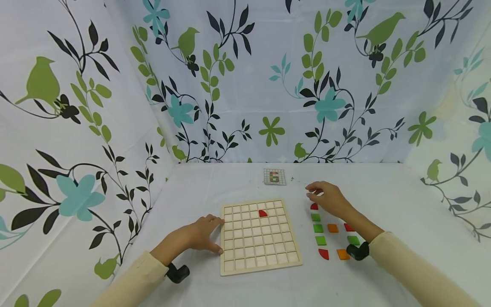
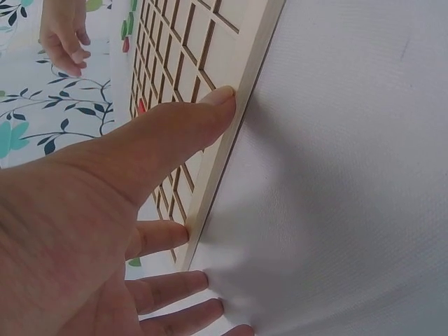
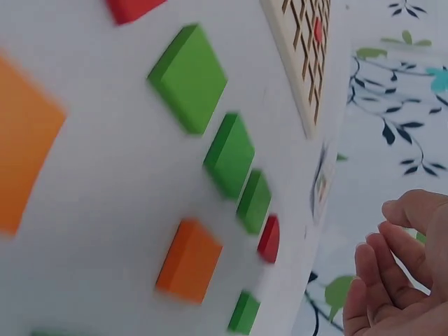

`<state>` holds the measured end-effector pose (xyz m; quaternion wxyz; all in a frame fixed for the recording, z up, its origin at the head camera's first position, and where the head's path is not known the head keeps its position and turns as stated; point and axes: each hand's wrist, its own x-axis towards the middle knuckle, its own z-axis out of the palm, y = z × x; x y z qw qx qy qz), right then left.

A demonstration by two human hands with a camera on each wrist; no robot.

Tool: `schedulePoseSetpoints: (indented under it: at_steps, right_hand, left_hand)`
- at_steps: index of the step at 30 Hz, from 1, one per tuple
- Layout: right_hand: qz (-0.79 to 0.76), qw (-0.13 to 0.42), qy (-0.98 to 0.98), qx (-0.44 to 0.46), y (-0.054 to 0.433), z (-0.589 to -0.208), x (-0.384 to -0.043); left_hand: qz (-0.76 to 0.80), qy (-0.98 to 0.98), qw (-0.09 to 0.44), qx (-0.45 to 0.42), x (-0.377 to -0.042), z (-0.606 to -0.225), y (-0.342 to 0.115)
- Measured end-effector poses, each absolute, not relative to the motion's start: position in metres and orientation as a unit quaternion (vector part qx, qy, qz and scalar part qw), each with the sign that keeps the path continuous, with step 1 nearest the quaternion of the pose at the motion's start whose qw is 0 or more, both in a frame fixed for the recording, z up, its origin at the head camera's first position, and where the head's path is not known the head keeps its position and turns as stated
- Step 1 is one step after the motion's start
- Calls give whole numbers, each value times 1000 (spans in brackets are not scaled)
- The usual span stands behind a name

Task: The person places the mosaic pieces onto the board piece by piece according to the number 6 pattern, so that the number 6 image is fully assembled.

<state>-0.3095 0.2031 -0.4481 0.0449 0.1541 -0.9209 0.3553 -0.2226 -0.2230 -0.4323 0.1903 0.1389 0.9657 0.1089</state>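
Note:
A square wooden grid board (image 1: pixel 261 236) lies on the white cloth, with one red quarter-round piece (image 1: pixel 262 213) in a cell of an upper row. At the board's left edge is my left hand (image 1: pixel 201 233), its fingers spread. The left thumb (image 2: pixel 220 98) and one fingertip touch the wooden rim in the left wrist view. My right hand (image 1: pixel 327 198) hovers at the far end of the loose pieces, close over a red piece (image 1: pixel 314 207). Its fingers (image 3: pixel 378 273) are loosely bent with nothing between them.
Right of the board lie several flat pieces: green squares (image 1: pixel 318 228), orange squares (image 1: pixel 333 228) and red quarter-rounds (image 1: pixel 324 254). Behind the board is a small card (image 1: pixel 274 177) with a grid and a coloured pattern. A printed curtain (image 1: pixel 268 85) hangs at the back.

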Motion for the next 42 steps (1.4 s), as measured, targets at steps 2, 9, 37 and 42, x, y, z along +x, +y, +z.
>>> schedulePoseSetpoints:
  at_steps: [2,9,37,42]
  right_hand:
    - [353,42,-924,141,215,-449,-309]
    - [360,8,-926,118,250,-454,-304]
    - [372,-65,-916,134,287,-488,-306]
    - [356,-55,-922,139,287,-492,-308]
  left_hand:
    - [111,966,190,139,-222,-433,-224]
    - [114,965,190,140,-221,-432,-225]
    - [119,964,186,145,-220,-432,-225]
    - [123,964,186,147,-220,-434,-225]
